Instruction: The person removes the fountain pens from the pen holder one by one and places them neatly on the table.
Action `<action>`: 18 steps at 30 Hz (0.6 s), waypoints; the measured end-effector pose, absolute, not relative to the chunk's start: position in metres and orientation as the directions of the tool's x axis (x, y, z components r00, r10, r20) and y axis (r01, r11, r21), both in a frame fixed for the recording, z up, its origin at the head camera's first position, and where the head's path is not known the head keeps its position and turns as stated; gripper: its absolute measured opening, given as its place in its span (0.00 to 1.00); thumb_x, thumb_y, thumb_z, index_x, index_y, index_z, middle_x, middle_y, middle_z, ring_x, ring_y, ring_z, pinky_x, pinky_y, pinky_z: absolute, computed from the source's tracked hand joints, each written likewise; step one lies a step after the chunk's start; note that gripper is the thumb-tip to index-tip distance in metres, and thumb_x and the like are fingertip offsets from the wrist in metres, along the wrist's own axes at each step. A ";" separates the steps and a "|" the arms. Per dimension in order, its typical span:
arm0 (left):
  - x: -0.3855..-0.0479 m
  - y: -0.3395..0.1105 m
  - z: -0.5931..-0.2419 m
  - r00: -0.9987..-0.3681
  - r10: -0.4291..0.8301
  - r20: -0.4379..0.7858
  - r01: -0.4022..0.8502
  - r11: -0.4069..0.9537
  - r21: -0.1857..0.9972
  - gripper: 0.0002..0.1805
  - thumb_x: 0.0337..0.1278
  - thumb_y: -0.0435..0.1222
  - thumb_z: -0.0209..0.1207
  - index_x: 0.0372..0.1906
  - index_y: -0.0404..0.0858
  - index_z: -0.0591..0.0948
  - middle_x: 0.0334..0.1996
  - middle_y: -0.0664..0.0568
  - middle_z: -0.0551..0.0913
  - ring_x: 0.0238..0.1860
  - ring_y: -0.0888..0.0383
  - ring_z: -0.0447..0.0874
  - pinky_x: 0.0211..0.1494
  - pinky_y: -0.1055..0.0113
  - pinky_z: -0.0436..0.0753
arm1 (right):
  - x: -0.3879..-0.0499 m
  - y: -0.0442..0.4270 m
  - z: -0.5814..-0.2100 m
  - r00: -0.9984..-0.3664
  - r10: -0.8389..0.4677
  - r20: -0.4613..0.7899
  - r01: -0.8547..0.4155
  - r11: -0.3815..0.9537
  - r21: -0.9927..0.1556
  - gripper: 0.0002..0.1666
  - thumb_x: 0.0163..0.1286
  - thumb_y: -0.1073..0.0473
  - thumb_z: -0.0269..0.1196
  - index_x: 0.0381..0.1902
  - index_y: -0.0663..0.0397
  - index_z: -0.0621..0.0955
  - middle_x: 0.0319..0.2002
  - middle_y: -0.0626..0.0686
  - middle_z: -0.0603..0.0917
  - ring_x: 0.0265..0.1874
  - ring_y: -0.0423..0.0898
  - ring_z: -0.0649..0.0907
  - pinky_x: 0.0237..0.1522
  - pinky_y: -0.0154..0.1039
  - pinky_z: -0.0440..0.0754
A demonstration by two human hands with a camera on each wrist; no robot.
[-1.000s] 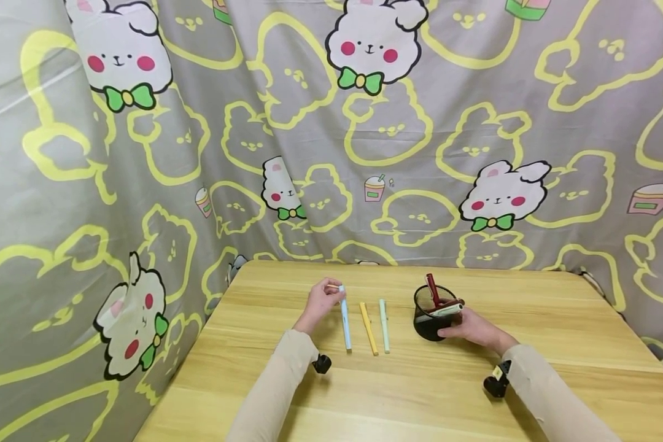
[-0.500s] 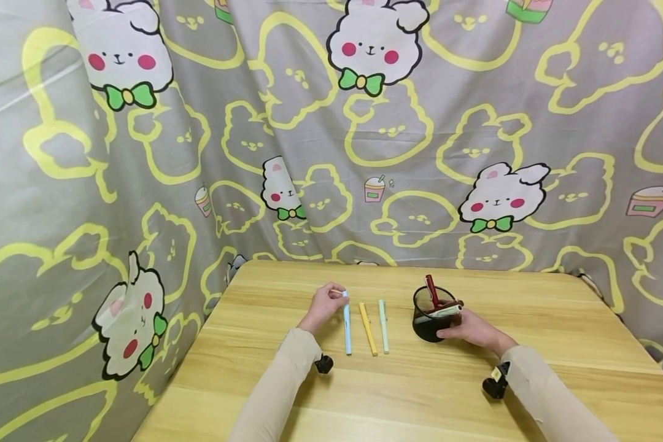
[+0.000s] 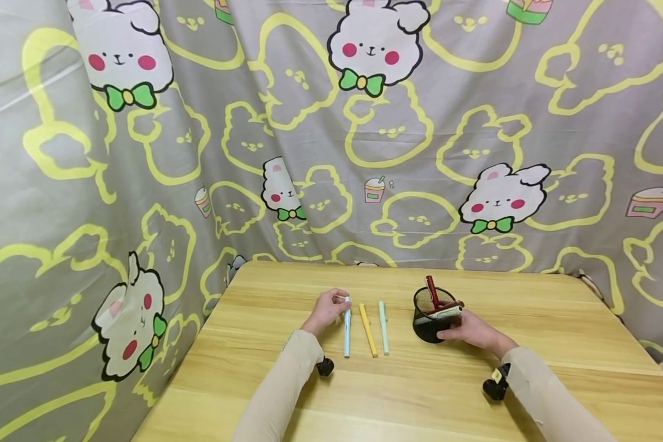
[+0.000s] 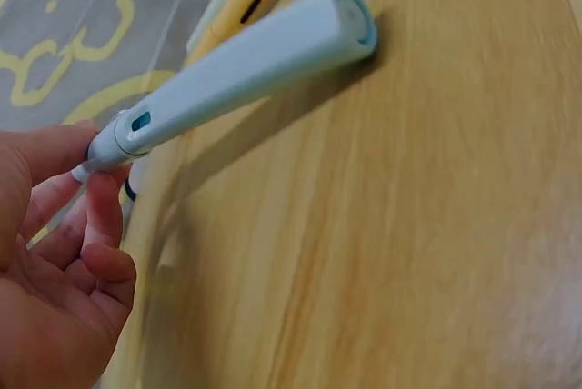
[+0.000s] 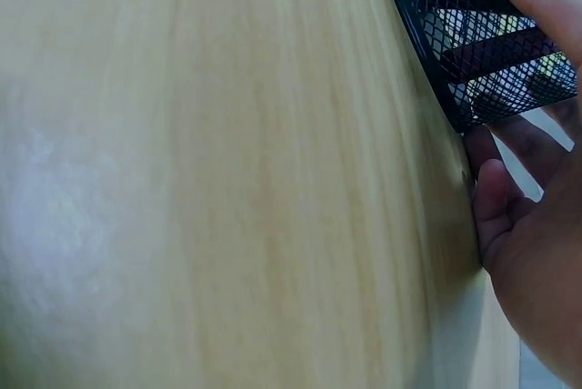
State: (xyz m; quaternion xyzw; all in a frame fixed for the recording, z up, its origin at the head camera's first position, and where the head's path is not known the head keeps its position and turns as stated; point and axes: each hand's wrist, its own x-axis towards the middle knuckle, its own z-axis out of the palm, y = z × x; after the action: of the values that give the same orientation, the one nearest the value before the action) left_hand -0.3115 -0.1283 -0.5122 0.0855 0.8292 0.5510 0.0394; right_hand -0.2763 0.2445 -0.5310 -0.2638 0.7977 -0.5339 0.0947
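My left hand [image 3: 327, 310] pinches the far end of a light blue pen [image 3: 347, 336] between thumb and fingers. In the left wrist view the pen [image 4: 245, 75] points away from the fingertips, its round end close to the tabletop. To its right lie a yellow pen [image 3: 368, 331] and a mint green pen [image 3: 383, 328], roughly side by side. My right hand [image 3: 475, 330] grips a black mesh pen cup [image 3: 426, 330] by its side; some of its fingers are hidden behind the cup. Inside lean a dark red pen [image 3: 431, 291] and other pens, some tilted towards the hand.
The wooden table [image 3: 420, 399] runs back to a grey patterned curtain [image 3: 320, 123], which hangs behind it and along the left. A small black camera [image 3: 325, 366] sits at the left wrist, and another black camera [image 3: 495, 387] at the right.
My left hand has come slightly nearer and to the right, bringing the far end of the light blue pen along; the pen now lies straighter. The right hand and the pen cup stay put.
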 end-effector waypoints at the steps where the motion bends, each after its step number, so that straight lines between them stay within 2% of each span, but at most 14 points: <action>1: -0.311 -0.128 -0.513 -0.981 0.190 0.027 0.101 0.389 0.916 0.14 0.59 0.32 0.61 0.49 0.30 0.79 0.33 0.49 0.80 0.32 0.59 0.77 0.35 0.66 0.77 | -0.276 0.245 -0.532 -0.843 -0.522 0.132 -0.322 0.292 -0.901 0.40 0.58 0.61 0.70 0.65 0.69 0.66 0.60 0.66 0.71 0.54 0.34 0.73 0.53 0.28 0.68; 5: -0.312 -0.127 -0.516 -0.978 0.207 0.018 0.105 0.419 0.902 0.12 0.60 0.33 0.61 0.47 0.32 0.80 0.34 0.50 0.81 0.33 0.59 0.78 0.35 0.67 0.78 | -0.276 0.244 -0.532 -0.842 -0.522 0.137 -0.323 0.285 -0.903 0.39 0.58 0.61 0.70 0.64 0.69 0.67 0.59 0.65 0.73 0.54 0.36 0.74 0.53 0.29 0.68; 9: -0.314 -0.128 -0.520 -0.976 0.217 0.021 0.116 0.437 0.892 0.11 0.60 0.32 0.61 0.45 0.32 0.80 0.32 0.50 0.81 0.31 0.60 0.77 0.31 0.68 0.77 | -0.275 0.244 -0.531 -0.845 -0.519 0.127 -0.317 0.295 -0.901 0.38 0.58 0.61 0.70 0.63 0.68 0.68 0.59 0.64 0.74 0.53 0.36 0.74 0.53 0.28 0.68; 18: -0.318 -0.129 -0.524 -0.976 0.214 0.024 0.126 0.476 0.870 0.09 0.59 0.33 0.61 0.43 0.34 0.81 0.31 0.52 0.80 0.28 0.61 0.74 0.27 0.70 0.73 | -0.276 0.245 -0.531 -0.834 -0.535 0.136 -0.320 0.267 -0.909 0.39 0.58 0.62 0.69 0.63 0.70 0.67 0.60 0.67 0.71 0.53 0.34 0.74 0.53 0.29 0.69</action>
State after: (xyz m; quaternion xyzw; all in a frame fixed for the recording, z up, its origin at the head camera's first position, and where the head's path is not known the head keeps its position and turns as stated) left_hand -0.3177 -0.1288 -0.5240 0.0991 0.8581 0.5020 0.0442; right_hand -0.2758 0.2446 -0.5315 -0.2707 0.7898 -0.5415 0.0992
